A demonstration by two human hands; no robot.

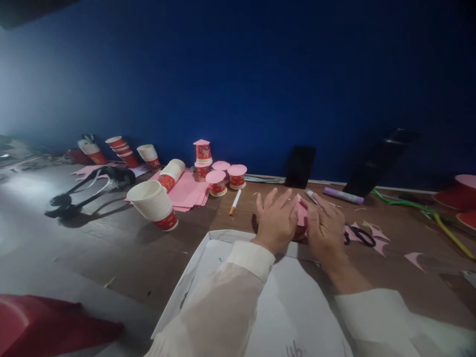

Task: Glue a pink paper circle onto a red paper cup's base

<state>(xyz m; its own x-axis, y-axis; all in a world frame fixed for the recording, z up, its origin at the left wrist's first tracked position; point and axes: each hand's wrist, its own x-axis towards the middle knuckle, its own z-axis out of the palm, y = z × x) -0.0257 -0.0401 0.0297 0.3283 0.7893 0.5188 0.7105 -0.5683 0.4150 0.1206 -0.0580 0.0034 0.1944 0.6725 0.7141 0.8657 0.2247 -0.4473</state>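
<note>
Both hands are at a red paper cup [299,232] with pink paper [302,213] on it, just beyond the far edge of a white box lid [238,239]. My left hand [275,218] rests against the cup's left side, its fingers spread. On the right side, my right hand [327,225] has its fingers bent toward the pink paper; whether they grip it is hard to tell. The two hands hide most of the cup. Black scissor handles [362,236] and pink paper scraps [413,259] lie right of my right hand.
Small red cups with pink discs [237,170], a white marker [235,202], pink sheets [189,191] and stacked cups [152,203] stand or lie to the left. Along the back are a black phone [300,166] and a purple tube [342,195]. Cables [451,232] run at the right.
</note>
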